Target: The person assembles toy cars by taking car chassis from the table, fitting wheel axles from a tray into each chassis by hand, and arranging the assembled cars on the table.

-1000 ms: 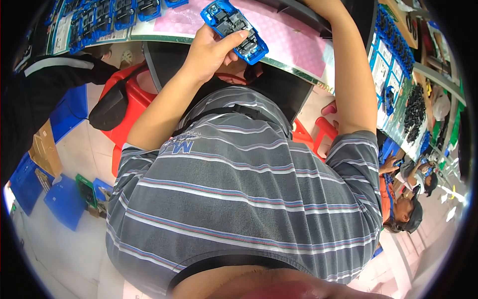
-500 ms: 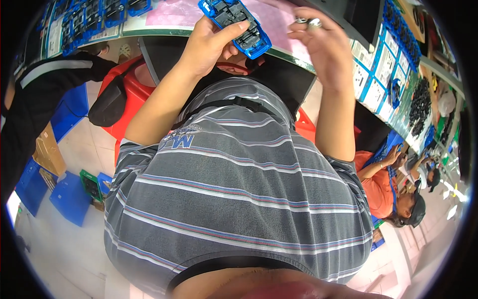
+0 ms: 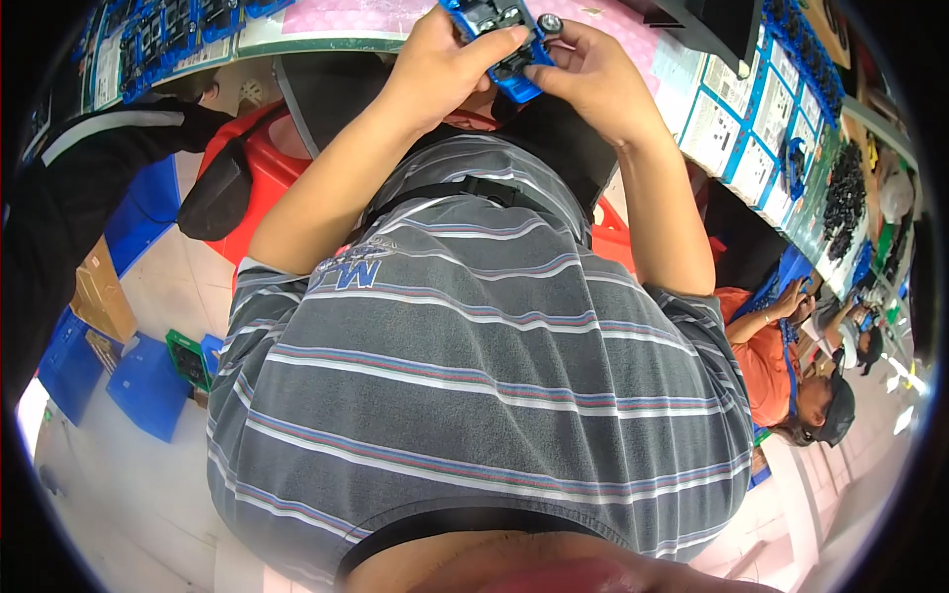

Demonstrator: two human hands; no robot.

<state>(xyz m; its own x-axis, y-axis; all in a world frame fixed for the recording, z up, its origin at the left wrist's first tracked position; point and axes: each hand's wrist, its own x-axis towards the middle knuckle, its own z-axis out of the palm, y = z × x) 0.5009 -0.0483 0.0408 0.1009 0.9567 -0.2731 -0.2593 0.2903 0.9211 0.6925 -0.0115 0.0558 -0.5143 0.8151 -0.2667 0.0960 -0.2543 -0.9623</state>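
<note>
My left hand (image 3: 450, 64) grips a blue plastic tray (image 3: 499, 35) with dark parts in it, held near the upper edge of the view over the workbench edge. My right hand (image 3: 588, 74) is at the tray's right end, its fingertips pinching a small round silvery part (image 3: 550, 22) against the tray. Both forearms reach up from my grey striped shirt (image 3: 474, 366). The tray's far end is cut off by the picture's rim.
A pink mat (image 3: 381, 15) covers the workbench. Blue trays with dark parts (image 3: 163, 35) lie at the left, more blue-framed trays (image 3: 751, 109) run along the right. A red stool (image 3: 262, 163) is under me. A person in orange (image 3: 781, 366) sits at right. Blue bins (image 3: 148, 385) stand on the floor.
My right hand came in from the right with a small part and now meets the tray. The tray and my left hand shifted toward the middle and upper edge.
</note>
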